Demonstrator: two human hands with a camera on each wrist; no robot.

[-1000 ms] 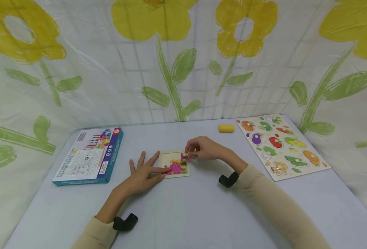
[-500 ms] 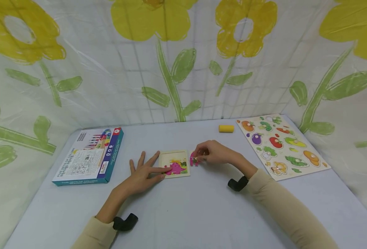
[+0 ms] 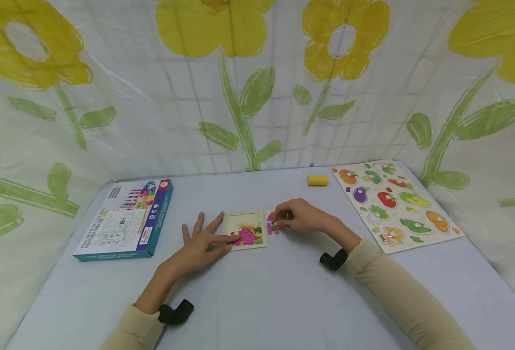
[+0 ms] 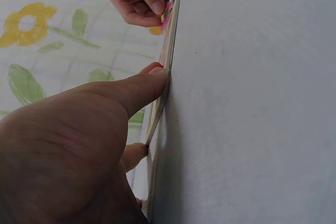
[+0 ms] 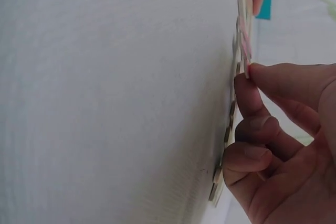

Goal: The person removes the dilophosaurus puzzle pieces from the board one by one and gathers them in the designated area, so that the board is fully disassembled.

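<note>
A small wooden jigsaw tray (image 3: 245, 218) lies mid-table, its lower part filled with a pink dinosaur picture and its upper part bare wood. My left hand (image 3: 199, 248) is spread at its left side, with the index finger resting on the pink picture. Just right of the tray, my right hand (image 3: 302, 215) pinches a pink jigsaw piece (image 3: 271, 226) by its edge. In the right wrist view thumb and index finger meet on the thin piece (image 5: 245, 59), the other fingers curled below. Part of the piece is hidden under the fingers.
At the left lies a blue-edged box (image 3: 122, 221). A yellow cylinder (image 3: 317, 181) sits at the back, beside a vegetable peg board (image 3: 397, 206) on the right. A flower-printed curtain (image 3: 152, 121) hangs behind the table.
My right hand has moved right, off the tray's upper right corner, taking the pink piece to just beside the tray. It barely moves over the last half second. My left hand stays still.
</note>
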